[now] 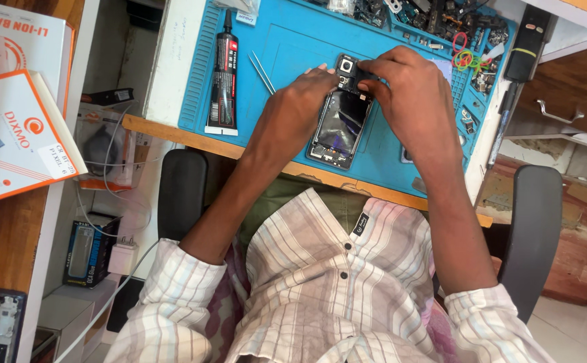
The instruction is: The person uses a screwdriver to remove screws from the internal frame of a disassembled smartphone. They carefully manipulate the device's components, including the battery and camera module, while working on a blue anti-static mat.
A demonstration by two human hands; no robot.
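Phone (339, 128) with its back cover off lies on the blue mat (293, 47) on the bench, directly under both hands. The left hand (300, 101) rests its fingertips on the phone's upper left edge, its grip narrow and pressing rather than closing round anything. The right hand (408, 91) pinches with a narrow grip at the camera end. Left of the left hand lie tweezers (262, 71) and a black glue tube (224, 77); coloured rubber bands (467, 57) sit beyond the right hand.
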